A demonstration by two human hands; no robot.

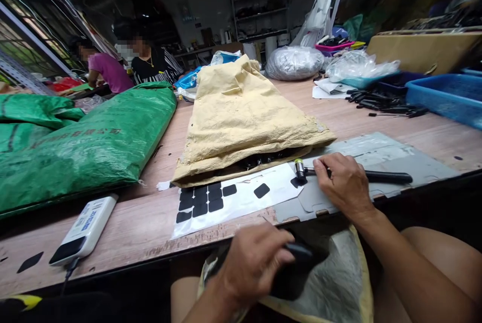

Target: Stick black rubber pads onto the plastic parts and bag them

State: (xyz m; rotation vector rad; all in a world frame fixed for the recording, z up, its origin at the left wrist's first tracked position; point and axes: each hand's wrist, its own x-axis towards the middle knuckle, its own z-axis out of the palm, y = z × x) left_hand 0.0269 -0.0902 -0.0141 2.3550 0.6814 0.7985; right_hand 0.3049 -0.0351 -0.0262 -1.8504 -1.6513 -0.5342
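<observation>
My right hand (344, 182) is closed round the handle of a small hammer (387, 177), whose head lies over the grey board (422, 162) at the table's front. Lower and to the left, my left hand (258, 260) grips a black object (299, 251) above an open sack (339, 273) at my lap. A white sheet (244, 207) with black square stickers (200, 201) lies on the table beside the hammer head. Behind the sheet rests a yellow sack (241, 112), its mouth facing me with dark pieces inside.
Green sacks (94, 137) fill the left side, with a white power bank (85, 230) in front. Black parts (384, 102) and a blue tray (448, 94) are at the right. Two people (109, 69) sit at the back left.
</observation>
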